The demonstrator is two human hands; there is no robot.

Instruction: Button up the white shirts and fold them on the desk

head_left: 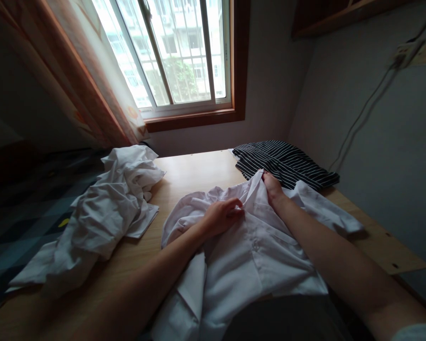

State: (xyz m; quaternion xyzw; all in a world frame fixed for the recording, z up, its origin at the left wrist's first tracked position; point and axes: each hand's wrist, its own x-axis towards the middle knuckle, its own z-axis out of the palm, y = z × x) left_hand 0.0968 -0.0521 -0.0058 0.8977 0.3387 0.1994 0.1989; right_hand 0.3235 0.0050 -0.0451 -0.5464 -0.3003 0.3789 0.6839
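A white button-up shirt [230, 265] lies spread over the near part of the wooden table, its front placket running toward me and its lower edge hanging off the table. My right hand [272, 188] is closed on the fabric at the shirt's far end, near the collar, and lifts it to a peak. On the upper front, beside the placket, my left hand [223, 217] has its fingers curled in and pinches the cloth. The fingertips of both hands are partly hidden by folds. One sleeve stretches out to the right, beyond my right forearm.
Crumpled white clothing [106, 213] is heaped on the left of the wooden table [195, 166]. A black-and-white striped garment [287, 163] lies folded at the back right. Left of the table is a dark checked cloth surface [24, 218]. A cable [358, 111] hangs down the right wall.
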